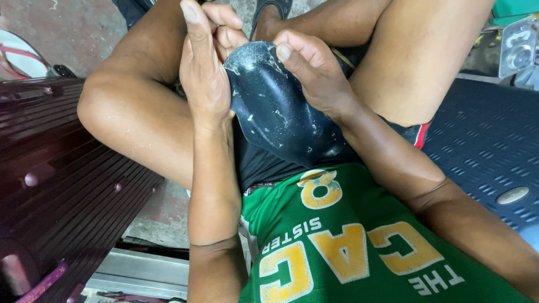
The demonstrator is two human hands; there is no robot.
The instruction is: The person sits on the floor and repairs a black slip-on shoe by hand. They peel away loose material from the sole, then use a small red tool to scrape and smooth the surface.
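A dark blue-black rubbery piece (275, 106), shaped like a shoe sole and smeared with pale dried glue, rests between my bare knees above my green shirt. My left hand (205, 73) grips its left edge, fingers curled over the top corner. My right hand (314, 70) holds the upper right edge, thumb pressed on the glue-streaked rim. Both hands pinch the piece near its top end.
A dark maroon ribbed bench or shutter (62, 168) runs along the left. A dark blue perforated panel (488, 146) lies at right. A sandalled foot (269, 14) shows at the top, over a concrete floor (73, 28). A metal rail (140, 272) sits low left.
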